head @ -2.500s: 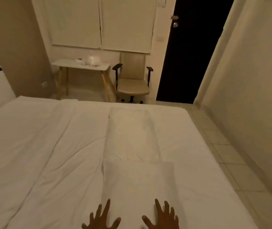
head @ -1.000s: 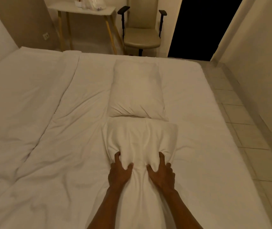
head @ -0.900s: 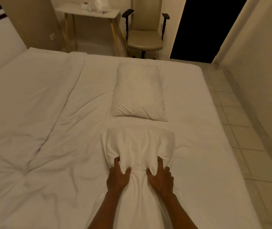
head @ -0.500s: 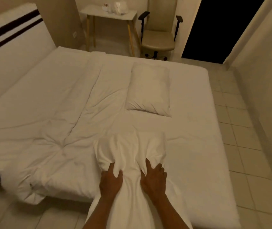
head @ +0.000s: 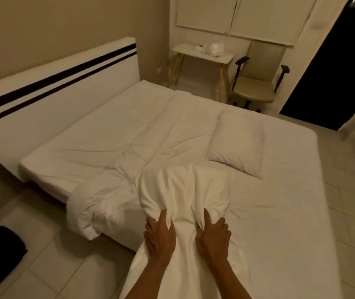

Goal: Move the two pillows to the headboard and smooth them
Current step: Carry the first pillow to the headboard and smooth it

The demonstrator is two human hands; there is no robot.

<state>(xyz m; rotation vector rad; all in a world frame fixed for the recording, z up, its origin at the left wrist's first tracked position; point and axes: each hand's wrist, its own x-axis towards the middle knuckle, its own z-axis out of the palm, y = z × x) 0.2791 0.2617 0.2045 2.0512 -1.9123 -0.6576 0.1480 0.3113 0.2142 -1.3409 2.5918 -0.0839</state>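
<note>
A white pillow (head: 185, 190) is bunched and lifted toward me over the near edge of the bed. My left hand (head: 160, 236) grips its left part and my right hand (head: 213, 236) grips its right part, fingers dug into the fabric. A second white pillow (head: 238, 143) lies flat on the bed beyond it, toward the far right. The white headboard (head: 53, 98) with two dark stripes stands at the left, away from both pillows.
A rumpled white duvet (head: 112, 203) hangs off the bed's near left corner. A small table (head: 202, 53) and a beige armchair (head: 256, 85) stand past the bed by a dark doorway. A dark object (head: 0, 251) sits on the tiled floor at lower left.
Both hands went from open above the near pillow to gripping it, then pulled it back toward me, away from the far pillow. The view swung left, bringing the headboard into sight.
</note>
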